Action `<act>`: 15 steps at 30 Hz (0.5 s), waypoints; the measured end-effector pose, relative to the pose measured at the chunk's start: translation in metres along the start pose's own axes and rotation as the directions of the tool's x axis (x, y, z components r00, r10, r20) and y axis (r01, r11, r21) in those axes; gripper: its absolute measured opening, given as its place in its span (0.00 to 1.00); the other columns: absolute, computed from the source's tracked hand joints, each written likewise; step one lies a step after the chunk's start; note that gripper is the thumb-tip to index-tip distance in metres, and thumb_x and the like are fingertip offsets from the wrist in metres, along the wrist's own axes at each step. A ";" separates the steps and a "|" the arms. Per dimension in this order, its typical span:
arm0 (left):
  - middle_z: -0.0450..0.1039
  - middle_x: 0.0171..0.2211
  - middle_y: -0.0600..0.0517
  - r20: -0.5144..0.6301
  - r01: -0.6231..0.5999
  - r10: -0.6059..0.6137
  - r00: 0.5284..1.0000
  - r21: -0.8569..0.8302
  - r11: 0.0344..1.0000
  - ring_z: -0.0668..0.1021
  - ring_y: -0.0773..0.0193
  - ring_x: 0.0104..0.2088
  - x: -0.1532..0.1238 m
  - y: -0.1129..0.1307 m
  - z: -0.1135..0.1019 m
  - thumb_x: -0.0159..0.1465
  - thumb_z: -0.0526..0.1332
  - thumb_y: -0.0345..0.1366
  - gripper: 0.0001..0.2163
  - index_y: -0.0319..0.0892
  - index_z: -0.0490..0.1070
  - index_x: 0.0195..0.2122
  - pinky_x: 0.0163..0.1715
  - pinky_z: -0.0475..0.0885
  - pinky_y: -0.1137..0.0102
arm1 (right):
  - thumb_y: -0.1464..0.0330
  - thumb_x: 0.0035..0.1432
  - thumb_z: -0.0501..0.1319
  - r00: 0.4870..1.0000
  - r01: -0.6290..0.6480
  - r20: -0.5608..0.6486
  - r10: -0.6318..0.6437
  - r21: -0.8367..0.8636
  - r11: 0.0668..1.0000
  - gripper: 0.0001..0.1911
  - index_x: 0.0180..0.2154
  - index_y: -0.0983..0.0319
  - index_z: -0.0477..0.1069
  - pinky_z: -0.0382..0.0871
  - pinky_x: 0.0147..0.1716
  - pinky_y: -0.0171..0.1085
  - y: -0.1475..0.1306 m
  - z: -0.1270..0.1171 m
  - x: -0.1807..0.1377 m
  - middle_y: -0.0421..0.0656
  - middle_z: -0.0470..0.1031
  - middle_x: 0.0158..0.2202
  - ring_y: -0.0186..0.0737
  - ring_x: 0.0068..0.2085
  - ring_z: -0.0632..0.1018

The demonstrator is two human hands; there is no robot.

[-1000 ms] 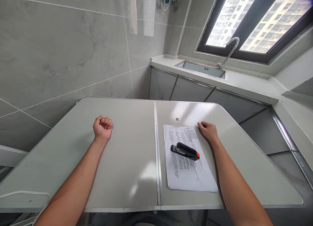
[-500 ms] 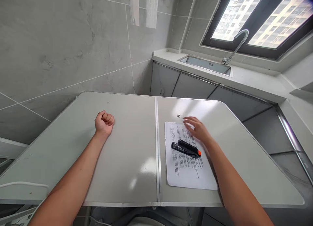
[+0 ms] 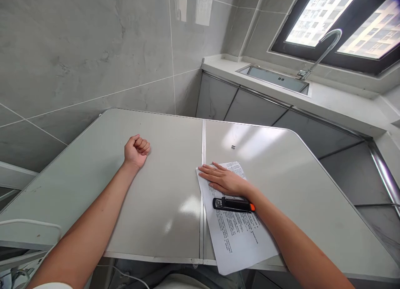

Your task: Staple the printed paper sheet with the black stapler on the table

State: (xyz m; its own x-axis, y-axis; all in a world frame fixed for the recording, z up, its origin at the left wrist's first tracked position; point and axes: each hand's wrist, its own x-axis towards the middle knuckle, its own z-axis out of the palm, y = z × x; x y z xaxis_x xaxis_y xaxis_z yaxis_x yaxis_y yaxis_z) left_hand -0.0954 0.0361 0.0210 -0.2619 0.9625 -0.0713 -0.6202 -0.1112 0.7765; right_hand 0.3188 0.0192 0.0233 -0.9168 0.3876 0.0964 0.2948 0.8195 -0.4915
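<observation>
The left hand (image 3: 136, 149) is curled into a loose fist and rests on the left half of the table (image 3: 93, 172), holding nothing that shows. The right hand (image 3: 223, 180) is open and flat, palm down, its fingers (image 3: 208, 175) spread over the far left corner of a printed sheet of paper (image 3: 237, 235).

The sheet lies askew on the right half of the table. Its far left corner touches the seam (image 3: 202, 147) between the two halves, and its near corner hangs over the near edge. A black stapler (image 3: 233, 204) with an orange end lies across the sheet, just near of the right hand and by the wrist; the hand is not gripping it.

The step in hand looks like pinning or sliding the sheet under a flat palm. Since the loose stapler rides on the paper, any further slide calls for even, light pressure so the sheet does not buckle or slip off the near edge. Taking the stapler would mean lifting the palm and closing the fingers around its body.

A small dark bit (image 3: 233, 147) lies farther off on the table. A sink (image 3: 271, 77) and tap (image 3: 321, 51) stand far right.
</observation>
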 end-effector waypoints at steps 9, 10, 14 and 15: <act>0.41 0.16 0.59 0.014 -0.004 0.004 1.000 -0.006 1.000 0.53 0.70 0.15 0.000 0.000 0.000 0.62 0.62 0.34 0.25 0.45 0.41 0.20 0.13 0.49 0.71 | 0.65 0.76 0.53 1.000 0.001 -0.009 -0.001 -0.062 0.998 0.30 0.74 0.50 0.50 0.42 0.75 0.60 -0.024 0.025 0.045 0.40 0.53 0.75 0.46 0.76 0.54; 0.41 0.16 0.59 0.022 -0.005 0.005 1.000 -0.003 1.000 0.53 0.71 0.15 0.001 0.000 0.000 0.62 0.62 0.34 0.25 0.45 0.41 0.20 0.13 0.49 0.71 | 0.64 0.76 0.52 1.000 -0.008 -0.011 0.007 -0.076 0.997 0.30 0.74 0.50 0.50 0.41 0.75 0.60 -0.026 0.029 0.053 0.41 0.52 0.76 0.46 0.76 0.53; 0.41 0.16 0.59 0.042 -0.017 0.017 0.999 0.007 1.000 0.52 0.71 0.15 0.002 -0.001 -0.002 0.62 0.62 0.34 0.25 0.45 0.42 0.20 0.13 0.48 0.71 | 0.61 0.77 0.48 0.995 -0.089 -0.053 0.083 -0.127 0.988 0.28 0.74 0.54 0.52 0.40 0.75 0.60 -0.035 0.048 0.091 0.44 0.51 0.76 0.47 0.76 0.52; 0.41 0.16 0.59 0.041 -0.021 0.021 0.999 0.006 1.000 0.52 0.71 0.15 0.002 -0.001 -0.002 0.62 0.62 0.34 0.25 0.45 0.42 0.19 0.13 0.48 0.71 | 0.61 0.77 0.48 0.993 -0.104 -0.065 0.096 -0.138 0.985 0.28 0.73 0.55 0.53 0.40 0.75 0.60 -0.037 0.054 0.102 0.45 0.51 0.76 0.47 0.76 0.52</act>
State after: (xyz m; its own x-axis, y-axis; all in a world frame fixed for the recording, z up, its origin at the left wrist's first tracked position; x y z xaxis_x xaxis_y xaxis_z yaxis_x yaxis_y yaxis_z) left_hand -0.0967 0.0377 0.0184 -0.2442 0.9693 -0.0290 -0.6096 -0.1302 0.7819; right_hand 0.2000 0.0053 0.0051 -0.8647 0.4912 0.1053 0.4231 0.8251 -0.3744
